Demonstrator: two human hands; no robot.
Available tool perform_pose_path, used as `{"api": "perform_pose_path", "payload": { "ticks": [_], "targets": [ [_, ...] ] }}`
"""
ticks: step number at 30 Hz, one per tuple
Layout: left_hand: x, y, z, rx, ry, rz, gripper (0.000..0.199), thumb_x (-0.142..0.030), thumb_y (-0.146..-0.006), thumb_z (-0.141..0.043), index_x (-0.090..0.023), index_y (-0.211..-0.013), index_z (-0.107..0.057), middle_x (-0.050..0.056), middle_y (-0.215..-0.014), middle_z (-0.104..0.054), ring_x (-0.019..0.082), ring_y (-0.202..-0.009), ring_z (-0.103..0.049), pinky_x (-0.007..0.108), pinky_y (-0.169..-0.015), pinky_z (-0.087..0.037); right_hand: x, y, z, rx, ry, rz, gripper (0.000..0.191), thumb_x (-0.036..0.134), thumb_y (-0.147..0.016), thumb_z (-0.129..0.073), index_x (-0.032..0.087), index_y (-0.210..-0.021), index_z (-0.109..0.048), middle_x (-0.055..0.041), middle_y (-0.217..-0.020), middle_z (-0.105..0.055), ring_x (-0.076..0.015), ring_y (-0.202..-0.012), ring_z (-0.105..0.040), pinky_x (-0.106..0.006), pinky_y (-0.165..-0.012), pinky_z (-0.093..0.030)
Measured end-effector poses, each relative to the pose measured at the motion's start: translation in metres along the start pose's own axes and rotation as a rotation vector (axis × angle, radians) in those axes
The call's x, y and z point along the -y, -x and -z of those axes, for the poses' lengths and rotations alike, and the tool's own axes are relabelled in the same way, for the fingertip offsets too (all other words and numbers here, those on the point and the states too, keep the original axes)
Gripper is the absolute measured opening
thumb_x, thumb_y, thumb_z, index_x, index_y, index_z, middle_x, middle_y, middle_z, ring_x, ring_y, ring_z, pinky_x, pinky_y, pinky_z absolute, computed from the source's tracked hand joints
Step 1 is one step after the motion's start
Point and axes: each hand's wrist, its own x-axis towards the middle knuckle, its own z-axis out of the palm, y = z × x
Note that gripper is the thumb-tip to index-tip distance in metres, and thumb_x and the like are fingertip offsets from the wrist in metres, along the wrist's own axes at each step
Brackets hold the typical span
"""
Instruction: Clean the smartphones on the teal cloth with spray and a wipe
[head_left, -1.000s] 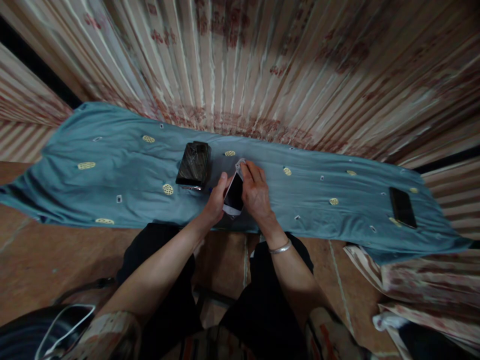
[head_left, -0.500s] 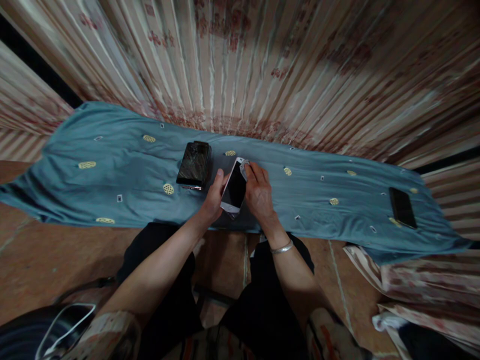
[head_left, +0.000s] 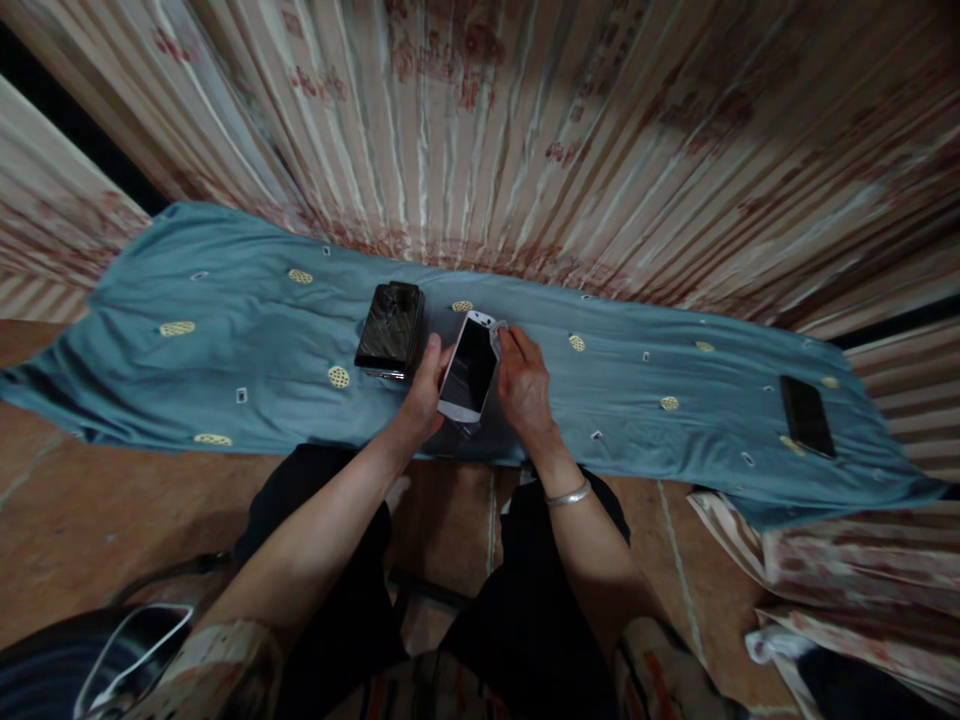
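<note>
My left hand point(head_left: 422, 398) is closed round the left edge of a white smartphone point(head_left: 471, 368) with a dark screen, thumb along its side. The phone is held at a tilt just above the cloth. At its upper right edge my right hand point(head_left: 523, 385) pinches a small crumpled greyish piece point(head_left: 496, 332); whether it is cloth or plastic film I cannot tell. Something clear and shiny point(head_left: 470, 430) shows under the phone's lower end. Left of my hands lies a stack of dark phones point(head_left: 390, 328), the top one with a glossy, cracked-looking face.
A blue-green cloth point(head_left: 262, 350) with yellow patterns covers the long, narrow surface before me. Another dark phone point(head_left: 807, 415) lies near its right end. Behind hangs a floral curtain point(head_left: 465, 150). A white cable point(head_left: 112, 650) rests on a dark round object at lower left.
The white phone has turned a little, its screen showing wider. My right hand has slid slightly right, to the phone's edge, still pinching the crumpled piece.
</note>
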Motion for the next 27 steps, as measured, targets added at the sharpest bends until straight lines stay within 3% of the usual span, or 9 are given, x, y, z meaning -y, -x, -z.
{"api": "perform_pose_path", "payload": {
  "ticks": [19,27],
  "targets": [
    [-0.004,-0.001,-0.003,-0.032,0.019,0.0,0.066,-0.06,-0.11,-0.03,-0.016,-0.138,-0.072,0.011,-0.104,-0.083,0.028,-0.098,-0.08,0.038,-0.089,-0.061,0.012,0.008,0.0,0.067,0.089,0.032,0.05,0.004,-0.102,-0.041,0.008,-0.147,-0.061,-0.0234,-0.145,-0.065,-0.0307,-0.137,-0.061,-0.052,-0.119,-0.051],
    [-0.002,0.0,-0.002,-0.031,0.003,0.014,0.067,-0.068,-0.105,-0.044,-0.017,-0.137,-0.073,0.012,-0.108,-0.084,0.031,-0.1,-0.08,0.04,-0.089,-0.062,0.01,0.005,0.0,0.055,0.061,0.022,0.054,0.004,-0.1,-0.039,0.009,-0.15,-0.059,-0.0234,-0.15,-0.062,-0.0334,-0.144,-0.055,-0.06,-0.122,-0.047]
  ]
}}
